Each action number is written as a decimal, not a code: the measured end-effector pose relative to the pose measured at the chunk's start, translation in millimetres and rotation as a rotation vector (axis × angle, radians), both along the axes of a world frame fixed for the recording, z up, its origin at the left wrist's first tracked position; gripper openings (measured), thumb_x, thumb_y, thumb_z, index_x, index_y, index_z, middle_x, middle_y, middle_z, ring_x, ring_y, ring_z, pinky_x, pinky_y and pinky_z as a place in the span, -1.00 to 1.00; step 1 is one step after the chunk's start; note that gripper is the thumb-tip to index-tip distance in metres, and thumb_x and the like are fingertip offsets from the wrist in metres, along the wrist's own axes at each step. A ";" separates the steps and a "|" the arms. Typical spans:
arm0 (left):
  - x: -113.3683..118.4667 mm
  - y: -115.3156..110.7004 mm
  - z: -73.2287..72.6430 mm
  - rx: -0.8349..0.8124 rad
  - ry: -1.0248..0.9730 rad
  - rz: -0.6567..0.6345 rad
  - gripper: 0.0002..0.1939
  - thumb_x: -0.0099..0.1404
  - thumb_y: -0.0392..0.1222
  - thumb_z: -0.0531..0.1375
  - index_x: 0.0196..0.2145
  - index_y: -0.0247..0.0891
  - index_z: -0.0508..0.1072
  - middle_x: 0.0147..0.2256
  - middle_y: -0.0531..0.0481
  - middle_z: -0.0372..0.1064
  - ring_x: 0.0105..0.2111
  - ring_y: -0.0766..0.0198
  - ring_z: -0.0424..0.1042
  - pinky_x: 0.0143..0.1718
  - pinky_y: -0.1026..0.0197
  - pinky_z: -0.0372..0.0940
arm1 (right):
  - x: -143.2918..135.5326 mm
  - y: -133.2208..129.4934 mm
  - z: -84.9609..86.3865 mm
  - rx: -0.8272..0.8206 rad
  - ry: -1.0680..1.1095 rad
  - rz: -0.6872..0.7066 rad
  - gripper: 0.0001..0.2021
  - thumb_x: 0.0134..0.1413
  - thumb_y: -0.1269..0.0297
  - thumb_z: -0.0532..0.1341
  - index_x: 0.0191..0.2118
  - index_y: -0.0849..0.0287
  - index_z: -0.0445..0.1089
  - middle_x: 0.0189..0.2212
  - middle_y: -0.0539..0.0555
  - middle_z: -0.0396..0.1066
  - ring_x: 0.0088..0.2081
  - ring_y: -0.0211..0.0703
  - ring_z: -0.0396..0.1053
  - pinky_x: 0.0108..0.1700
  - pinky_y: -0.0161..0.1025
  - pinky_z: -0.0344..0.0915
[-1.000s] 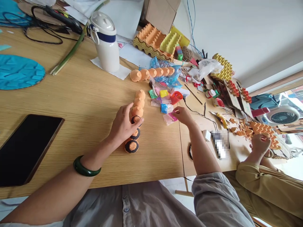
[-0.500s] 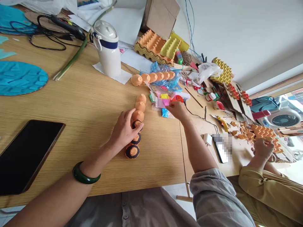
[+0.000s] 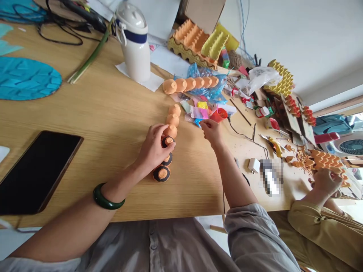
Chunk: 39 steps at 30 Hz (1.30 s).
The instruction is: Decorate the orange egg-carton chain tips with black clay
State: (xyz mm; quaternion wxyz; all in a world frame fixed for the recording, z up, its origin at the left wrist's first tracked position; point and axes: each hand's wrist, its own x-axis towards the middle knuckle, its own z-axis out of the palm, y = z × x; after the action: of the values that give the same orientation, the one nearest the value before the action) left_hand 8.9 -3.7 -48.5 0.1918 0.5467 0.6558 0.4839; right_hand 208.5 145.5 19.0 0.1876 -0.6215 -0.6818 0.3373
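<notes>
Left hand (image 3: pixel 152 148) holds the row of orange cups (image 3: pixel 173 120) between thumb and fingers, frame centre. Right hand (image 3: pixel 212 133), right of centre: fingertips narrowly pinched near colored packets (image 3: pixel 199 112); contents cannot be told.

We see a white jug (image 3: pixel 138 60), glossy and smooth, standing on matt white paper (image 3: pixel 154 82). To the jug's right, we find rough, matt pulp egg trays (image 3: pixel 190 36) and crinkled, shiny blue plastic film (image 3: pixel 213 91). Below and right of it, the row of orange cups (image 3: pixel 171 131) looks matt and slightly rough, near shiny plastic packets (image 3: pixel 199 112). Below and left of it, we note a glossy black screen (image 3: pixel 39 170) and a polished green bangle (image 3: pixel 109 203); under the jug runs a smooth, wood-grained table (image 3: pixel 113 113).
</notes>
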 end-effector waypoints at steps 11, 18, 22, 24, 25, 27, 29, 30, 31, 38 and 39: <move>1.7 -9.9 3.5 0.043 0.106 0.016 -0.35 0.40 -0.14 0.41 0.38 -0.19 0.40 0.35 -0.33 0.38 0.13 -0.09 0.60 0.24 -0.20 0.56 | 7.4 -75.9 -29.8 -0.482 1.062 -0.014 -0.70 0.08 0.29 0.59 -0.09 0.14 0.62 -0.16 0.06 0.74 -0.15 -0.13 0.72 0.08 -0.10 0.74; 1.2 -14.8 35.5 0.289 0.223 -0.045 -0.70 0.57 -0.24 0.27 0.19 -0.09 0.63 0.13 -0.12 0.66 0.17 0.00 0.63 0.32 -0.09 0.50 | -1.8 -89.4 -34.0 -0.607 1.116 0.117 -0.56 0.06 -0.06 0.68 -0.14 0.12 0.62 -0.26 0.02 0.77 -0.36 -0.22 0.70 -0.22 -0.26 0.73; 4.0 -15.7 43.3 0.298 0.219 -0.152 -0.77 0.58 -0.22 0.28 0.07 -0.11 0.72 -0.01 -0.09 0.73 0.09 0.01 0.67 0.24 -0.06 0.54 | -3.8 -99.2 -34.1 -0.612 1.076 0.151 -0.51 0.10 -0.18 0.63 -0.20 0.15 0.61 -0.41 -0.03 0.69 -0.55 -0.30 0.55 -0.43 -0.32 0.62; 5.0 -15.4 42.7 0.285 0.202 -0.204 -0.76 0.57 -0.20 0.30 0.10 -0.13 0.73 0.00 -0.09 0.74 0.07 0.02 0.67 0.23 -0.06 0.54 | -4.2 -103.4 -31.1 -0.600 1.067 0.166 -0.52 0.13 -0.18 0.62 -0.25 0.15 0.60 -0.45 -0.06 0.66 -0.60 -0.32 0.50 -0.49 -0.34 0.55; 5.6 -15.2 41.8 0.290 0.188 -0.228 -0.75 0.57 -0.20 0.31 0.11 -0.13 0.73 -0.01 -0.08 0.74 0.06 0.04 0.68 0.22 -0.05 0.55 | -4.2 -105.0 -29.1 -0.595 1.065 0.176 -0.53 0.15 -0.18 0.61 -0.27 0.15 0.58 -0.47 -0.07 0.65 -0.62 -0.33 0.49 -0.51 -0.35 0.52; 6.4 -14.7 39.9 0.322 0.157 -0.265 -0.77 0.58 -0.23 0.31 0.09 -0.12 0.74 -0.05 -0.05 0.75 0.02 0.09 0.69 0.19 0.00 0.56 | -4.0 -107.1 -24.9 -0.598 1.049 0.201 -0.53 0.20 -0.17 0.58 -0.32 0.15 0.56 -0.50 -0.08 0.62 -0.64 -0.35 0.46 -0.55 -0.38 0.46; 6.9 -14.4 38.5 0.358 0.139 -0.279 -0.79 0.57 -0.28 0.32 0.03 -0.10 0.75 -0.10 -0.01 0.76 -0.01 0.12 0.69 0.17 0.03 0.56 | -3.9 -108.1 -21.6 -0.617 1.025 0.226 -0.50 0.22 -0.21 0.56 -0.34 0.15 0.53 -0.51 -0.08 0.60 -0.65 -0.36 0.44 -0.56 -0.39 0.44; 6.9 -14.4 38.2 0.370 0.139 -0.278 -0.80 0.57 -0.29 0.33 0.00 -0.10 0.75 -0.13 -0.01 0.76 -0.01 0.12 0.69 0.17 0.03 0.57 | -3.9 -108.3 -20.5 -0.629 1.013 0.235 -0.47 0.21 -0.25 0.55 -0.36 0.15 0.52 -0.51 -0.07 0.60 -0.65 -0.36 0.44 -0.56 -0.39 0.44; 6.8 -14.5 38.3 0.379 0.144 -0.275 -0.81 0.56 -0.30 0.34 -0.02 -0.10 0.75 -0.14 0.00 0.75 -0.02 0.12 0.69 0.16 0.04 0.57 | -4.0 -108.3 -19.7 -0.638 1.005 0.240 -0.45 0.20 -0.28 0.54 -0.37 0.15 0.51 -0.51 -0.07 0.60 -0.65 -0.35 0.44 -0.56 -0.38 0.44; 6.6 -15.8 41.8 0.366 0.210 -0.296 -0.73 0.56 -0.32 0.33 0.12 -0.12 0.72 -0.05 -0.04 0.75 0.01 0.10 0.69 0.17 0.02 0.58 | -3.1 -107.6 -17.9 -0.614 1.018 0.219 -0.49 0.17 -0.22 0.58 -0.34 0.16 0.53 -0.52 -0.10 0.58 -0.66 -0.35 0.44 -0.58 -0.39 0.42; 6.4 -15.8 41.6 0.374 0.217 -0.305 -0.73 0.56 -0.32 0.33 0.13 -0.12 0.72 -0.05 -0.04 0.75 0.00 0.11 0.69 0.16 0.03 0.58 | -2.5 -107.4 -17.3 -0.613 1.010 0.229 -0.49 0.19 -0.22 0.57 -0.34 0.16 0.54 -0.52 -0.09 0.59 -0.65 -0.36 0.45 -0.57 -0.39 0.42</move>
State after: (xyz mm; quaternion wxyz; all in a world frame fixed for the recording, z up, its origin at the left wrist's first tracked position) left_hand 15.3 -19.5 -6.8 0.0866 0.7139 0.4818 0.5007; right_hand 206.0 38.2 1.7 0.2632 -0.3326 -0.4427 0.7900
